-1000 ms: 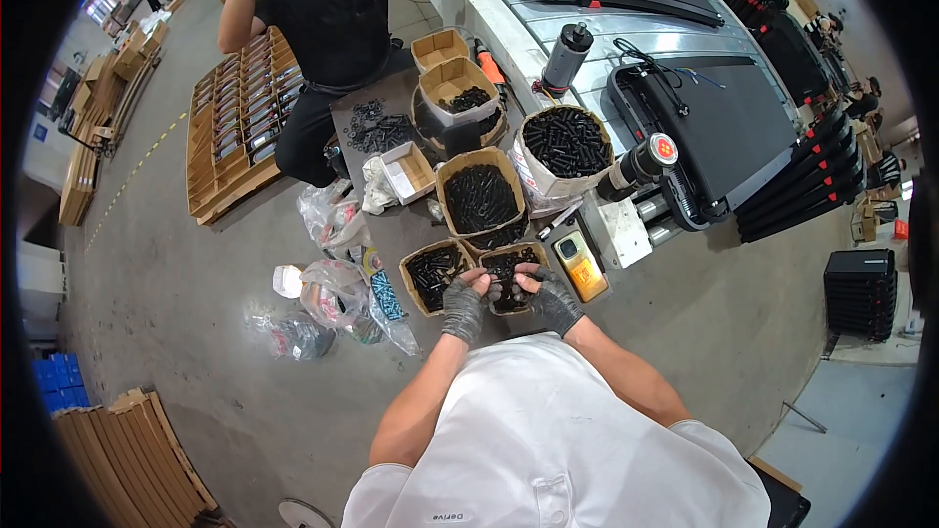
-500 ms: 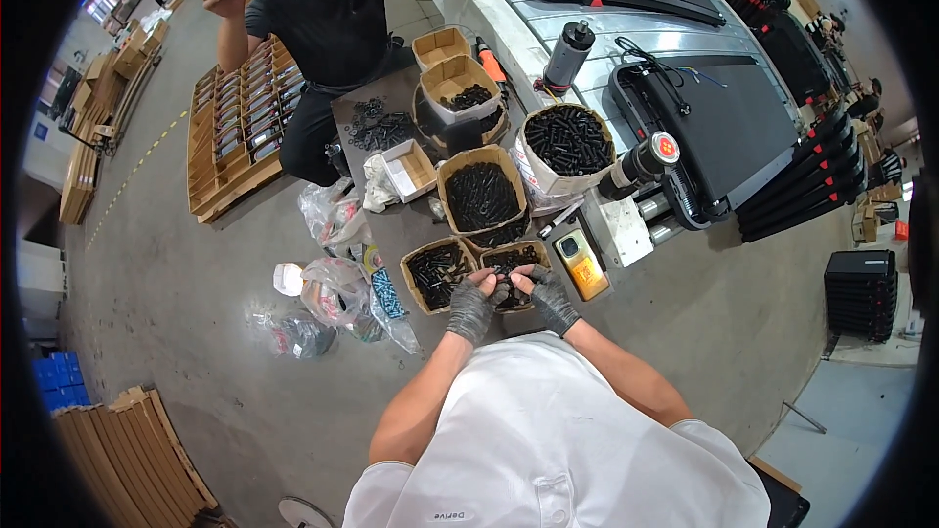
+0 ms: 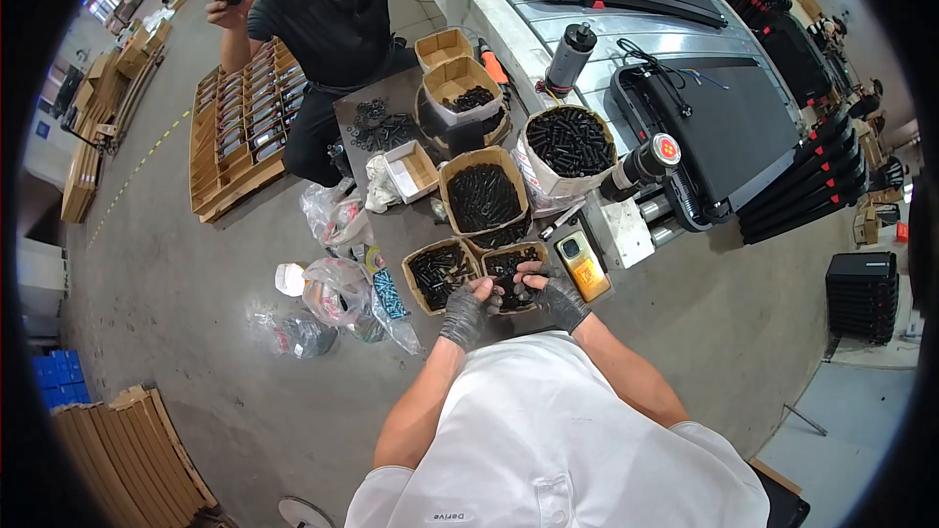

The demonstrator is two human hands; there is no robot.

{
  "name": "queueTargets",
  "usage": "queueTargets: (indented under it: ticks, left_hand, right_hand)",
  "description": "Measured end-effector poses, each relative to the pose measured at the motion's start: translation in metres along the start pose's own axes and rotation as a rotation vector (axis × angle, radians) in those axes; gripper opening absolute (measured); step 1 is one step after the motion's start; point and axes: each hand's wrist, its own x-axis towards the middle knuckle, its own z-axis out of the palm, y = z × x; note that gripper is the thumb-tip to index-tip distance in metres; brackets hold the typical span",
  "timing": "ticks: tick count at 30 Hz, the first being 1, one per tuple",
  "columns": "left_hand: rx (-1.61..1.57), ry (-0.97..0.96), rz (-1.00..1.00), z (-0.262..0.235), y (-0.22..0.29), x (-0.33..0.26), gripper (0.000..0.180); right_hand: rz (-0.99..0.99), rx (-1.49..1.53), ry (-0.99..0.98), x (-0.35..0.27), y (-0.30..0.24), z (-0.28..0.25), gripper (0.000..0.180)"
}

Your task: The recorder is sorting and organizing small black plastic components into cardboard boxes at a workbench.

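A: Looking nearest first, what do the gloved hands have?

B: The left hand (image 3: 464,311) and the right hand (image 3: 559,299), both in grey gloves, meet over a small cardboard box of black parts (image 3: 512,272). The fingers of each hand are curled around a few small black parts (image 3: 509,286) held between them, just above that box. What kind of part each one is, I cannot tell; they are too small.

A: And right beside that box?

B: A second small box of dark parts (image 3: 440,274) touches it on the left. A yellow handheld device (image 3: 581,268) lies just to the right. On the floor to the left sit clear plastic bags (image 3: 337,295), one with blue pieces inside.

A: Farther out?

B: A larger cardboard box of black parts (image 3: 481,198), then a white-lined round tub of black cylinders (image 3: 567,143). A small empty white box (image 3: 412,170) lies to the left. Beyond these is another tub (image 3: 463,98) with a few black parts, and a loose heap of dark parts (image 3: 380,125).

A: At the far end?

B: A person in a black shirt (image 3: 337,24) crouches, one hand raised. A dark bottle (image 3: 570,57) stands on the metal bench (image 3: 626,34).
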Motion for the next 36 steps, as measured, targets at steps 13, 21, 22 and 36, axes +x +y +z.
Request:
queueTargets:
  ticks: [13, 21, 22, 36]
  left_hand:
    - [0.175, -0.078, -0.012, 0.008, -0.002, 0.0, 0.025]
    - [0.276, -0.081, 0.04, 0.01, -0.001, -0.001, 0.027]
    - [0.303, -0.078, 0.064, 0.01, -0.001, -0.001, 0.027]
    - [0.183, -0.141, 0.005, 0.003, -0.005, 0.007, 0.031]
  right_hand:
    - [0.002, -0.19, 0.013, -0.005, -0.002, 0.011, 0.024]
    - [-0.175, -0.502, 0.05, -0.005, -0.005, 0.017, 0.024]
    - [-0.222, -0.561, 0.047, -0.005, -0.004, 0.016, 0.025]
    - [-0.202, -0.543, 0.045, -0.003, 0.0, 0.014, 0.032]
